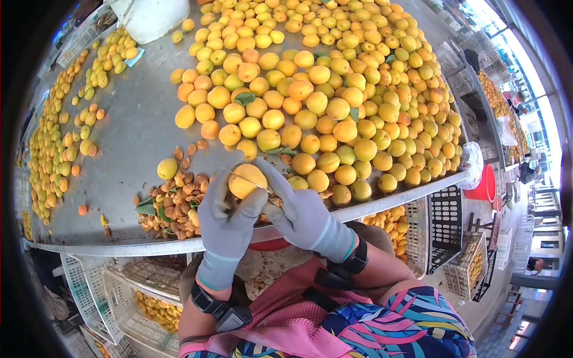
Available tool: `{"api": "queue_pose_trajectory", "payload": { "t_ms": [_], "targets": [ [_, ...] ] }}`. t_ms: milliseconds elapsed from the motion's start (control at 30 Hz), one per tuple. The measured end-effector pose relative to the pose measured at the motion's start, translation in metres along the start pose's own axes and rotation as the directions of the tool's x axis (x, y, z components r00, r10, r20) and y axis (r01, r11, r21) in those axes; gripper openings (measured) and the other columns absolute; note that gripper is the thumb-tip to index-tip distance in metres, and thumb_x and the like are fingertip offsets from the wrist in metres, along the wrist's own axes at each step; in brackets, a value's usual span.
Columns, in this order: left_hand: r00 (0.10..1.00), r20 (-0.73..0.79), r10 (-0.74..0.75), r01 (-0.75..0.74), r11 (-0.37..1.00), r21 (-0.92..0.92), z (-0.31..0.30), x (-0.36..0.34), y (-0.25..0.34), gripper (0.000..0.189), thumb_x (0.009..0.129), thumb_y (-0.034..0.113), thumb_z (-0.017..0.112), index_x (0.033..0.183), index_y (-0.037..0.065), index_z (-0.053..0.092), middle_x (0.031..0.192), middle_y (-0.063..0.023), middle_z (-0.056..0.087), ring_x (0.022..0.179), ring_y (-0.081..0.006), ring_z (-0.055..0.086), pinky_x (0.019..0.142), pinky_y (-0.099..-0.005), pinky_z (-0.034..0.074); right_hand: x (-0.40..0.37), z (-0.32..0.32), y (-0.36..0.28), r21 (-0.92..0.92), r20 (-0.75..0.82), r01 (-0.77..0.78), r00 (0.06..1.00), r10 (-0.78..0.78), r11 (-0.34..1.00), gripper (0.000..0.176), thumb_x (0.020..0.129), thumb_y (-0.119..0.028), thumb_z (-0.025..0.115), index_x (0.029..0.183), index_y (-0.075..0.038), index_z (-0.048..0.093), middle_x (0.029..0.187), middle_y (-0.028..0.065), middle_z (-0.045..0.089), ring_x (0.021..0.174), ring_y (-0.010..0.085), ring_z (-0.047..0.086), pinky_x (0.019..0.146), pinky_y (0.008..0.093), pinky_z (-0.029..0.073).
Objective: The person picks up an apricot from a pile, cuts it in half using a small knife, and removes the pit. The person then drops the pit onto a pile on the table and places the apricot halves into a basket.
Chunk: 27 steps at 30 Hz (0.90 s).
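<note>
In grey gloves, my left hand point(230, 206) is wrapped round a yellow-orange apricot point(248, 181) above the near edge of the metal table. My right hand point(293, 209) is closed on a small knife point(258, 187), whose thin blade lies against the fruit. Just under and left of my hands is a heap of brown pits point(173, 206) with some green leaves in it. One lone yellow apricot point(167, 168) rests on top of that heap. Beyond my hands a large pile of apricots point(334, 107) covers much of the table.
The metal table point(137, 107) carries more apricots point(51, 155) along its left side and a white container point(140, 18) at the back. Below its front edge stand crates point(143, 280) with cut fruit. A red bucket point(482, 184) and black crate point(444, 227) are at right.
</note>
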State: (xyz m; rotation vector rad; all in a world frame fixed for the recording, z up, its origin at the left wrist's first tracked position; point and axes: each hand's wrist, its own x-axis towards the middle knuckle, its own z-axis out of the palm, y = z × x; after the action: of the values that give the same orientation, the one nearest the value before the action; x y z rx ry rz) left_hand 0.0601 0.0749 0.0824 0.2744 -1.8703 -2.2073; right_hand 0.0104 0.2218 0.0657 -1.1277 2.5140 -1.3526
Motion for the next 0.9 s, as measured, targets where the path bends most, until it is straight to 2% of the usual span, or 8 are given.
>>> {"api": "queue_pose_trajectory", "payload": {
  "t_ms": [100,167,300,367,467,700,800,900],
  "targets": [
    [0.996,-0.034,0.086,-0.081,0.988,0.132,-0.001,0.002,-0.001,0.052,0.084,0.016,0.071,0.128,-0.003,0.049,0.114,-0.0074,0.059,0.1,-0.0114,0.057,0.085,-0.0252,0.049,0.002,0.002,0.001,0.025,0.0,-0.007,1.0,0.007,1.0,0.074,0.087,-0.021,0.058,0.148,-0.006,0.017,0.06,0.0148,0.057,0.056,0.0323,0.059,0.05,0.0403,0.046],
    [0.999,-0.035,-0.012,0.007,0.99,-0.141,0.003,0.004,0.003,0.051,0.084,0.015,0.071,0.127,-0.004,0.049,0.112,-0.0072,0.06,0.098,-0.0115,0.058,0.085,-0.0253,0.049,0.002,0.003,0.0,0.038,-0.006,0.003,1.0,-0.002,0.999,0.075,0.087,-0.021,0.058,0.148,-0.006,0.017,0.06,0.0148,0.056,0.056,0.0325,0.059,0.05,0.0407,0.046],
    [0.954,-0.037,-0.297,0.269,0.907,-0.324,-0.005,0.003,-0.014,0.049,0.085,0.014,0.07,0.126,-0.005,0.049,0.111,-0.0068,0.061,0.098,-0.0109,0.058,0.085,-0.0246,0.048,0.0,-0.002,-0.001,-0.023,0.02,-0.053,0.998,0.053,0.998,0.075,0.086,-0.021,0.058,0.147,-0.006,0.018,0.061,0.015,0.057,0.056,0.0329,0.059,0.05,0.0412,0.046],
    [0.997,-0.006,-0.078,0.078,0.996,-0.038,-0.001,0.001,-0.002,0.05,0.084,0.016,0.072,0.125,-0.004,0.051,0.11,-0.0069,0.061,0.097,-0.011,0.058,0.084,-0.0249,0.048,0.0,-0.004,-0.002,-0.022,0.02,-0.031,0.999,0.032,0.999,0.075,0.086,-0.021,0.058,0.147,-0.005,0.018,0.062,0.0155,0.057,0.056,0.0329,0.059,0.05,0.0412,0.046],
    [0.998,-0.011,0.062,-0.059,0.984,0.17,-0.004,0.001,-0.002,0.052,0.082,0.018,0.073,0.124,-0.003,0.051,0.11,-0.008,0.062,0.098,-0.0123,0.058,0.084,-0.0259,0.048,0.001,-0.006,-0.004,0.002,0.058,-0.056,0.997,0.056,0.998,0.075,0.086,-0.021,0.058,0.147,-0.005,0.018,0.066,0.0168,0.059,0.057,0.0332,0.06,0.051,0.0411,0.046],
    [0.995,-0.037,0.092,-0.085,0.983,0.164,-0.002,0.008,-0.01,0.047,0.078,0.016,0.075,0.116,-0.003,0.055,0.102,-0.0077,0.063,0.092,-0.0141,0.06,0.081,-0.027,0.049,0.0,0.003,-0.001,0.069,0.059,-0.072,0.996,0.068,0.995,0.074,0.087,-0.02,0.057,0.148,-0.006,0.017,0.065,0.017,0.058,0.058,0.0334,0.06,0.051,0.0414,0.045],
    [0.998,-0.05,0.024,-0.008,0.955,0.298,-0.005,0.011,-0.008,0.041,0.075,0.014,0.076,0.109,-0.002,0.057,0.096,-0.0058,0.063,0.086,-0.0129,0.061,0.077,-0.0266,0.05,0.001,-0.002,-0.008,0.147,0.124,-0.149,0.984,0.131,0.978,0.073,0.088,-0.02,0.057,0.148,-0.006,0.016,0.061,0.0171,0.056,0.057,0.0337,0.059,0.051,0.0418,0.044],
    [0.998,-0.055,0.021,-0.014,0.991,0.135,-0.001,0.011,-0.006,0.036,0.075,0.011,0.076,0.105,-0.001,0.059,0.093,-0.0053,0.064,0.082,-0.0113,0.061,0.074,-0.0255,0.05,0.003,-0.012,-0.01,0.179,0.178,-0.188,0.972,0.156,0.966,0.071,0.089,-0.02,0.056,0.147,-0.007,0.018,0.059,0.0173,0.055,0.055,0.0348,0.058,0.05,0.0432,0.042]
  ]
}}
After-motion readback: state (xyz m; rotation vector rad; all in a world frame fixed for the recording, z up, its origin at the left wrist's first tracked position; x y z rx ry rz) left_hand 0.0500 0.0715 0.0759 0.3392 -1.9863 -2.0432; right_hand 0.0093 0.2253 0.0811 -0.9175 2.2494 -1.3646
